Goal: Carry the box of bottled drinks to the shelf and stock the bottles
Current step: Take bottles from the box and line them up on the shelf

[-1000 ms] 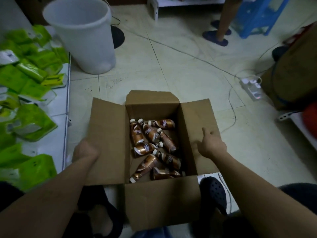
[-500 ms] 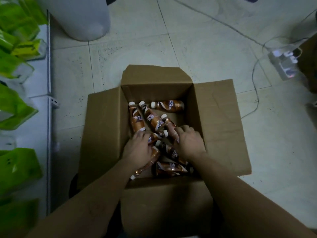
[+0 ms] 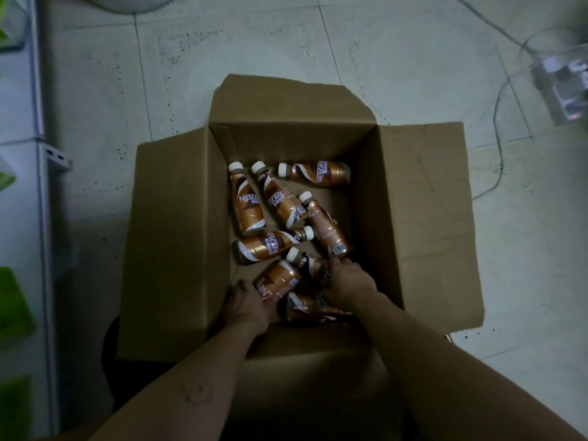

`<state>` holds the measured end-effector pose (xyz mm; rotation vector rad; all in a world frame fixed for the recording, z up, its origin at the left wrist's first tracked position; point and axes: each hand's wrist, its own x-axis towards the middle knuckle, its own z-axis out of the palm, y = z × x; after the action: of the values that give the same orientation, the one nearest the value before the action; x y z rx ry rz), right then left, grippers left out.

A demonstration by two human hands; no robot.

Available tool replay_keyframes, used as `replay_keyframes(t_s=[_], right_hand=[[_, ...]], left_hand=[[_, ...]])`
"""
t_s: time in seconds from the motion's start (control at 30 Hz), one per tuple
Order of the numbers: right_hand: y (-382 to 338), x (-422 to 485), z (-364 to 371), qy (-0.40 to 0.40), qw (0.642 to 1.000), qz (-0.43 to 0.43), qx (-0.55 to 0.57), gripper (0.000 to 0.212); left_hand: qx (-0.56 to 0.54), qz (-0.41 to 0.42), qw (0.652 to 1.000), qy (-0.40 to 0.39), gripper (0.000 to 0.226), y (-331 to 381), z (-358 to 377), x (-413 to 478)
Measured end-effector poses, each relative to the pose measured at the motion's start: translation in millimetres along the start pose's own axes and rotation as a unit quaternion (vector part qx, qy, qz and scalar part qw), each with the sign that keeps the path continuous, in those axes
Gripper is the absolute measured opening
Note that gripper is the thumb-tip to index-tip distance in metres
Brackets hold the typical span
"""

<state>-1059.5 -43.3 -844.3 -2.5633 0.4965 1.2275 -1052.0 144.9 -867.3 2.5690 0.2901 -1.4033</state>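
Open cardboard box sits mid-frame on tiled floor, flaps out. Brown bottles lie loose on their sides inside. L hand, lower centre, has fingers curled round a tilted bottle nr the box's near wall. R hand, just right of it, lies over a second bottle w/ index finger straight. Other fingers are hidden, so can't tell the grip. White shelf at left edge.
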Motion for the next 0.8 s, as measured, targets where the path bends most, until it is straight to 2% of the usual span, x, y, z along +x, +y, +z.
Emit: replay_keyframes(t_s=[0.17, 0.27, 0.37, 0.47, 0.57, 0.67, 0.8], right_hand=[[2, 13, 7, -0.014, 1.000, 0.017, -0.013, 0.088], [3, 17, 9, 0.001, 0.999, 0.022, -0.031, 0.081], [2, 17, 9, 0.026, 0.998, 0.023, -0.046, 0.073], [2, 11, 4, 0.034, 0.999, 0.035, -0.017, 0.072], [2, -2, -11, 0.061, 0.997, 0.040, 0.032, 0.073], [-2, -21, -36, 0.100, 0.990, 0.041, 0.086, 0.066], [-14, -58, -78, 0.157, 0.974, -0.003, 0.164, 0.056]], left_hand=[[0.047, 0.035, 0.998, 0.016, 0.074, -3, -3, 1], [0.023, 0.087, 0.995, 0.049, 0.065, -10, -2, -7], [-0.050, 0.104, 0.992, 0.046, 0.061, -12, -8, -15], [-0.112, 0.105, 0.986, 0.059, 0.054, -8, -19, -24], [-0.201, 0.112, 0.967, 0.109, 0.044, 3, -34, -37], [-0.208, 0.146, 0.953, 0.166, 0.048, 17, -58, -51], [-0.232, 0.178, 0.933, 0.209, 0.045, 21, -106, -82]])
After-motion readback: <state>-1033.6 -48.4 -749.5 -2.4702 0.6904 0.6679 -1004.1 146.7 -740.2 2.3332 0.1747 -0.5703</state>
